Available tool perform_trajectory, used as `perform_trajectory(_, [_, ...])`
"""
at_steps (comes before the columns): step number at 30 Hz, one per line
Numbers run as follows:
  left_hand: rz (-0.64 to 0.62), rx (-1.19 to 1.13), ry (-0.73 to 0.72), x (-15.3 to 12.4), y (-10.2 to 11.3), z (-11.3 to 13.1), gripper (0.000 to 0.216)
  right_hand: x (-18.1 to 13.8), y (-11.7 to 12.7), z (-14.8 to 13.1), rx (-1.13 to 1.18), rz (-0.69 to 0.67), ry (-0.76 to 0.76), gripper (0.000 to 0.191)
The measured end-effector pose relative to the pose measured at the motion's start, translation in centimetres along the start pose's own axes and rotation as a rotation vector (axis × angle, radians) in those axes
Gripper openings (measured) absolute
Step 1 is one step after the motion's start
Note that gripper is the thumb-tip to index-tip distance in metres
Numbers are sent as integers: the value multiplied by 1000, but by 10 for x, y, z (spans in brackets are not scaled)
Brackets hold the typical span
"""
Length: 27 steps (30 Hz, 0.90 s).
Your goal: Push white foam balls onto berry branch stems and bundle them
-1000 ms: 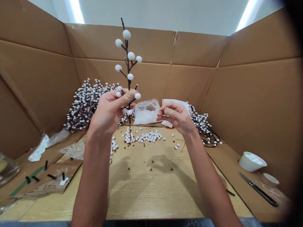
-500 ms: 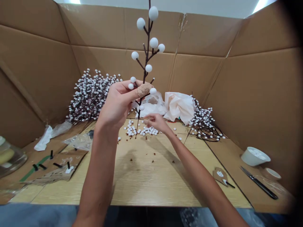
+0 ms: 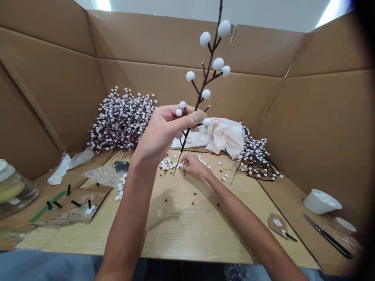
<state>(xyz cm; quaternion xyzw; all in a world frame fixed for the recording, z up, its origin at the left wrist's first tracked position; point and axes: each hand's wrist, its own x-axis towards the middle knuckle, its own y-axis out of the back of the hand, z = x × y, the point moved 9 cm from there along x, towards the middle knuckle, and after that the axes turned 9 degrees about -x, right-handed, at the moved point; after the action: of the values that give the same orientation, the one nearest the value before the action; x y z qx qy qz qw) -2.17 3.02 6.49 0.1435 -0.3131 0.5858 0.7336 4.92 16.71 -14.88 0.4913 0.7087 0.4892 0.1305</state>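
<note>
My left hand point(image 3: 172, 130), its thumb wrapped in a tan bandage, pinches a dark brown artificial berry branch point(image 3: 208, 66) and holds it up, tilted to the right. White foam berries point(image 3: 218, 64) sit on many of its twigs; a few twig tips are bare. Below it, my right hand point(image 3: 193, 164) reaches down to the pile of loose white berries point(image 3: 167, 164) on the table, its fingers curled together among them. Whether a berry is between those fingertips I cannot make out. Small brown star-shaped bits point(image 3: 192, 203) lie scattered on the tabletop.
Finished-looking berry branches form a big heap point(image 3: 123, 121) at back left and a smaller one point(image 3: 254, 156) at right. Cardboard walls point(image 3: 129, 39) enclose the table point(image 3: 170, 238). On the right are a white cup point(image 3: 322, 202), a knife point(image 3: 328, 236) and a tape roll point(image 3: 343, 225).
My right hand has lowered to the loose berries and its fingers have curled in. The branch in my left hand has shifted right in view and leans further right.
</note>
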Motion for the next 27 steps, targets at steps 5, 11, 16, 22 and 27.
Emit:
perform_trajectory(5, [6, 29, 20, 1, 2, -3, 13, -7, 69, -31, 220, 182, 94, 19])
perform_trajectory(11, [-30, 3, 50, 4, 0, -10, 12, -43, 164, -74, 663, 388, 266, 32])
perform_trajectory(16, [-60, -42, 101, 6, -10, -20, 12, -71, 203, -87, 762, 475, 319, 27])
perform_trajectory(22, [-101, -101, 172, 3, -27, -34, 15, -87, 216, -90, 870, 440, 329, 28])
perform_trajectory(27, [-109, -71, 180, 0, -35, -36, 16, -97, 225, -93, 887, 469, 336, 28])
